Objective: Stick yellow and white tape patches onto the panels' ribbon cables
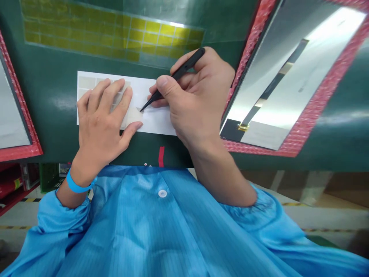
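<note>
My right hand (198, 96) is closed around black tweezers (181, 71). Their tip touches the corner of a pale square sticker (134, 115) on a white backing sheet (161, 119). That corner looks slightly lifted from the sheet. My left hand (103, 115) lies flat on the sheet's left part with fingers spread, holding nothing. Its thumb rests beside the same sticker. More pale squares (87, 82) show in rows around and under the left fingers, which hide some of them.
A clear sheet of yellow squares (151, 38) lies beyond the backing sheet. To the right, a flat panel with a dark ribbon cable (269, 90) rests on pink bubble wrap (311, 119); another panel (13, 111) is at left. Red tape (161, 156) marks the green table's front edge.
</note>
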### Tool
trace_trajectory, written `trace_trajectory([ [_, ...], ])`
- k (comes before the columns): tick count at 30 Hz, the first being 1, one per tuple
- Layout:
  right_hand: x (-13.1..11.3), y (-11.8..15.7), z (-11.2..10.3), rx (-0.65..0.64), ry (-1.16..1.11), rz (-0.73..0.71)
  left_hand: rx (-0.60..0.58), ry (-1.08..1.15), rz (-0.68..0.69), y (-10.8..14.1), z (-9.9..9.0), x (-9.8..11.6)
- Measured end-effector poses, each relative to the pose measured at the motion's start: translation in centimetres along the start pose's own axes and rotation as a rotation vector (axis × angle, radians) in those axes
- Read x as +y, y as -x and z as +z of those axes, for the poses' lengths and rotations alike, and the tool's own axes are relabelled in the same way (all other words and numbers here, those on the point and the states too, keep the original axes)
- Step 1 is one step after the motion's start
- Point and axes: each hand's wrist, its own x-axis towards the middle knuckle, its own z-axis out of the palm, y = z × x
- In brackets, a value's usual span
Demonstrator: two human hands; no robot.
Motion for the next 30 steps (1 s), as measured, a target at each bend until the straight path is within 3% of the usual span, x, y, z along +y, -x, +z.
trace_trajectory([
  [10, -0.9, 0.3, 0.2, 0.075, -0.144, -0.001, 0.048, -0.109, 0.058, -0.3, -0.2, -0.5],
  [13, -1.5, -0.3, -2.8, 0.118, -0.112, -0.020, 0.069, -0.123, 0.090, -0.5, -0.4, -1.6],
  [17, -2.2, -0.9, -10.8, 0.254, -0.043, -0.048, 0.188, -0.096, 0.190, -1.1, -0.3, -2.4],
  [20, -2.1, -0.4, -16.9, 0.336, -0.001, -0.044, 0.287, -0.008, 0.151, -1.5, 0.2, 1.1],
  [23, -1.6, 0.4, -20.5, 0.347, 0.013, 0.003, 0.326, 0.094, 0.161, -2.1, 1.8, 7.6],
  [25, -1.2, 0.8, -21.3, 0.329, 0.022, 0.047, 0.282, 0.144, 0.224, -2.9, 3.6, 11.8],
  [27, -1.0, 1.0, -21.5, 0.317, 0.029, 0.069, 0.261, 0.162, 0.235, -3.8, 5.6, 14.6],
  [30, -1.1, 1.2, -21.2, 0.327, 0.006, 0.064, 0.269, 0.123, 0.184, -4.7, 7.8, 16.1],
])
